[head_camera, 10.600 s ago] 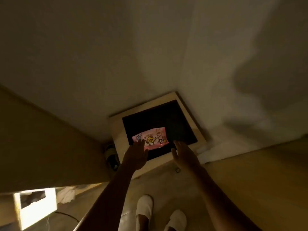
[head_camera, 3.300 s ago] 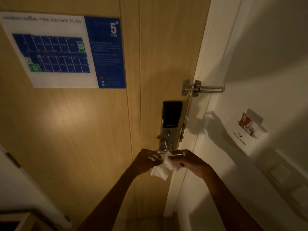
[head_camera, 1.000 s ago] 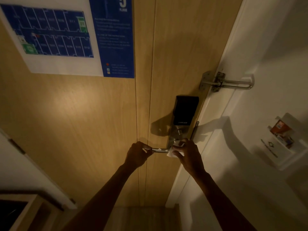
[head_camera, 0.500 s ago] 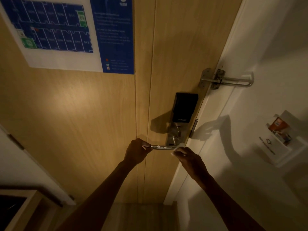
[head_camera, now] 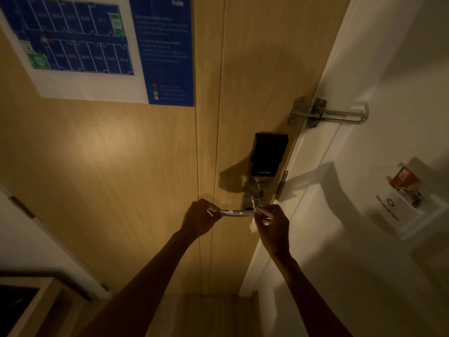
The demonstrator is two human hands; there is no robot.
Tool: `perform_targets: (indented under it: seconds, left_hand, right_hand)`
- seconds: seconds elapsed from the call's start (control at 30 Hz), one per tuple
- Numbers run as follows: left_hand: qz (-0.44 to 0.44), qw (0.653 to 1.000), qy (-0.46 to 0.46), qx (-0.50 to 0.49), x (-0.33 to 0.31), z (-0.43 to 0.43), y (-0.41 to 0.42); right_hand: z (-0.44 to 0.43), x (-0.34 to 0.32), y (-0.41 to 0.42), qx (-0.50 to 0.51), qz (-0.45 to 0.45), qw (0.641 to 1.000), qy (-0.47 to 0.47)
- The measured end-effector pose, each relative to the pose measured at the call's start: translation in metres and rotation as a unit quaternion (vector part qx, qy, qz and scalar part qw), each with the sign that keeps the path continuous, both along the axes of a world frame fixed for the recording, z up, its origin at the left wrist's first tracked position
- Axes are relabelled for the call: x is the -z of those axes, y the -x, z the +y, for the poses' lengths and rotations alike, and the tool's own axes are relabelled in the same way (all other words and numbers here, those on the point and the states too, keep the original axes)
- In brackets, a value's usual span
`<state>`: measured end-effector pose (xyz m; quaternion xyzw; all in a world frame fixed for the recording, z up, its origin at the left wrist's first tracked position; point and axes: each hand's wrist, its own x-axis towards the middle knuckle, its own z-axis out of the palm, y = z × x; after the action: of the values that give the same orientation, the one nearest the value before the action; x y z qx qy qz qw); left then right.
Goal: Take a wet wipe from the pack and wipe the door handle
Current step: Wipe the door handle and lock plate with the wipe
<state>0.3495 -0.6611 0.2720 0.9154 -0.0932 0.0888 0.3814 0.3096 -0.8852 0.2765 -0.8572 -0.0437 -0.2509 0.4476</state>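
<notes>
Head view, door handle horizontal, free end leftward

Dim, warm yellowish light pools in a soft glow left of centre on the pale wooden door, the black electronic lock box throws a dark shadow leftward, corners fall murky, and wide-angle distortion bends edges.
</notes>
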Motion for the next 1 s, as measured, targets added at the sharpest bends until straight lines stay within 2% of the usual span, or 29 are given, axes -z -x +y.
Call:
perform_targets:
  seconds: [0.13,0.27,0.4,0.47,0.6,0.7,0.8,0.9,1.0]
  left_hand:
    - [-0.003,1.000,0.001,-0.001,-0.003,0.000,0.002]
    - [-0.012,1.000,0.000,0.000,-0.002,-0.002,0.003]
    - [0.002,1.000,-0.001,-0.004,-0.002,-0.002,0.002]
    - [0.002,1.000,0.002,-0.003,-0.003,-0.003,0.002]
    - [0.003,1.000,0.004,0.004,-0.001,0.000,0.001]
    - [0.009,1.000,0.005,0.010,0.000,0.003,-0.001]
    - [0.031,0.999,0.011,0.021,-0.001,0.004,-0.003]
    - [0.056,0.998,0.021,0.031,-0.004,0.005,-0.003]
    - [0.069,0.996,0.035,0.038,-0.006,0.004,-0.001]
  right_hand:
    - [-0.003,0.003,-0.001,-0.045,-0.003,0.998,0.035]
    - [-0.006,0.004,-0.004,-0.034,-0.005,0.996,0.088]
    - [0.007,0.007,-0.003,-0.095,-0.008,0.983,0.155]
    - [0.013,0.005,-0.005,-0.088,-0.006,0.987,0.135]
    - [0.016,-0.006,-0.007,-0.030,-0.013,0.999,0.012]
    - [0.023,-0.012,-0.007,-0.036,-0.014,0.999,-0.001]
    - [0.037,-0.013,-0.011,-0.079,0.000,0.996,0.044]
    - [0.044,-0.006,-0.016,-0.121,0.021,0.983,0.136]
    - [0.043,-0.004,-0.022,-0.114,-0.007,0.961,0.253]
